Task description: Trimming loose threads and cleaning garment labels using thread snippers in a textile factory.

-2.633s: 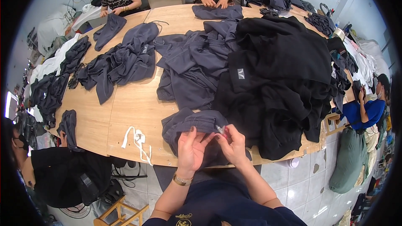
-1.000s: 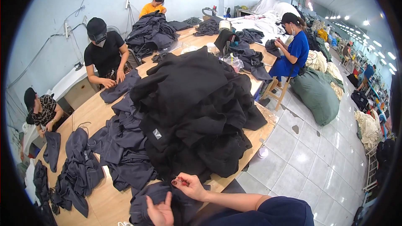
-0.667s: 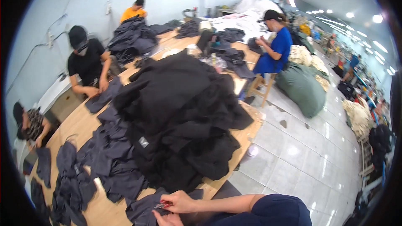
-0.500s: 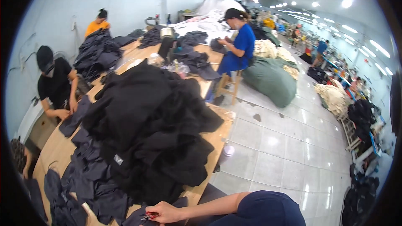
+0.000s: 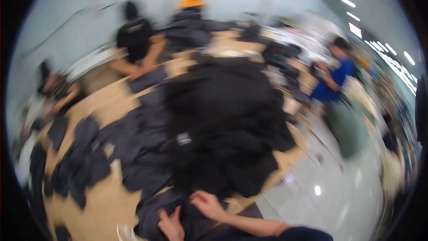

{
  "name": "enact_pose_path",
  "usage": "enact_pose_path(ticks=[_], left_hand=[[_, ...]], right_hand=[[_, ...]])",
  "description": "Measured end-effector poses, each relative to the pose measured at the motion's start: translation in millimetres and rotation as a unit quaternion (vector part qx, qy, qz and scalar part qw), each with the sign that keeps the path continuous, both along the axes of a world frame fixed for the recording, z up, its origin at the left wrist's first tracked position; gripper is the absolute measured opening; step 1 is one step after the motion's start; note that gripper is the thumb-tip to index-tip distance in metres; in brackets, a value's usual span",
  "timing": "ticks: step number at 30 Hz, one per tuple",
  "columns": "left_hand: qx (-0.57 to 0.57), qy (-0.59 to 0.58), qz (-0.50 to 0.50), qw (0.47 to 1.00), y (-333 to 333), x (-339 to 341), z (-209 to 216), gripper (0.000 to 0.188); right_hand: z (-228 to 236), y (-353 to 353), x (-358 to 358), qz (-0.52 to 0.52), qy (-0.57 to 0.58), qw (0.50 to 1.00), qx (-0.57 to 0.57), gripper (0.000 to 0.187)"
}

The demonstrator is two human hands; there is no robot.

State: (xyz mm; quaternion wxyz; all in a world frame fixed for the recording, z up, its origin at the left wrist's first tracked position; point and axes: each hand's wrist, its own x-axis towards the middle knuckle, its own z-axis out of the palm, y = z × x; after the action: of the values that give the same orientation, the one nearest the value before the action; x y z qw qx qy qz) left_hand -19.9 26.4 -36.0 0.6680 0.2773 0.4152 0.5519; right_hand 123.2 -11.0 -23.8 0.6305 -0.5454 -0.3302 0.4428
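Observation:
The picture is blurred. My left hand [image 5: 171, 226] lies on a dark grey garment [image 5: 149, 214] at the near edge of the table, thumb and forefinger spread apart. Just to its right, over the same dark cloth, my right hand [image 5: 208, 205] is closed, its fingers curled. A reddish spot shows at its fingertips, where red-handled thread snips were plain a moment ago; their blades are too smeared to see. Ahead of both hands rises a large heap of black garments [image 5: 227, 120], with a small pale tag on its near left side.
The wooden table [image 5: 107, 196] carries more dark grey garments [image 5: 84, 165] on the left. Several people sit around it, including one in black [image 5: 133, 40] and one in blue [image 5: 336, 78]. A green sack [image 5: 347, 125] stands on the tiled floor [image 5: 321, 196] at right.
My view has swung left, so the table and heap now sit further right. My left hand has come into view beside the right hand, which sits higher and further right in the picture.

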Motion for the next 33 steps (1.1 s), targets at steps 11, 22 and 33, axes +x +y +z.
enact_pose_path(ticks=[11, 22, 33], left_hand=[[-0.078, -0.285, -0.059, 0.954, -14, 6, 48, 0.025], [-0.044, -0.302, -0.054, 0.951, -7, 3, 52, 0.029], [-0.041, -0.315, -0.063, 0.946, -10, 8, 45, 0.031]], right_hand=[[8, -8, 10, 0.020, 0.071, 0.997, 0.017, 0.017], [24, -5, 3, 0.049, 0.053, 0.997, 0.041, 0.018], [32, -5, -1, 0.043, 0.053, 0.997, 0.043, 0.020]])
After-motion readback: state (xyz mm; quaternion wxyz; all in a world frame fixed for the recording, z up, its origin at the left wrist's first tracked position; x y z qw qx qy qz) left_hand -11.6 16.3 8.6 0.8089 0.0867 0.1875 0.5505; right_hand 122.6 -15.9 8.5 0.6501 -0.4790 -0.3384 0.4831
